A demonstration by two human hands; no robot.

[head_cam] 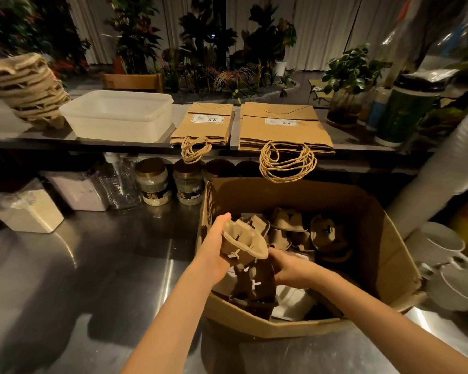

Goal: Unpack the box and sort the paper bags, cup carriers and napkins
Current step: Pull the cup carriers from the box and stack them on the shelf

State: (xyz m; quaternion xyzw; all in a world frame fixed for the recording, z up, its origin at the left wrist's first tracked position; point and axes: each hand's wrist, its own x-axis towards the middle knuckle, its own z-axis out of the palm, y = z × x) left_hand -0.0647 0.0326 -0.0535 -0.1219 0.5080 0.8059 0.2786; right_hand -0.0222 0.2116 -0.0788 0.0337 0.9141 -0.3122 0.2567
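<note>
Steel counter [92,265], left fingers [222,221] gripping cup carrier [243,244] over box [389,238], right fingers [276,255] grip unclear, plants [135,36] beyond shelf [3,120]

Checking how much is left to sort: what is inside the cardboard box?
Inside the cardboard box: loose pulp cup carriers over white napkins; anything deeper is covered.

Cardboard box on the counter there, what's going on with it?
A person is unpacking it. Their left hand holds a pulp cup carrier just above the cardboard box. The right hand is down among more carriers inside; whether it grips one is unclear. On the shelf behind, a stack of carriers stands at the left beside a white tub, and paper bags lie flat in a smaller pile and a larger pile. White packs, perhaps napkins, lie in the box.
</note>
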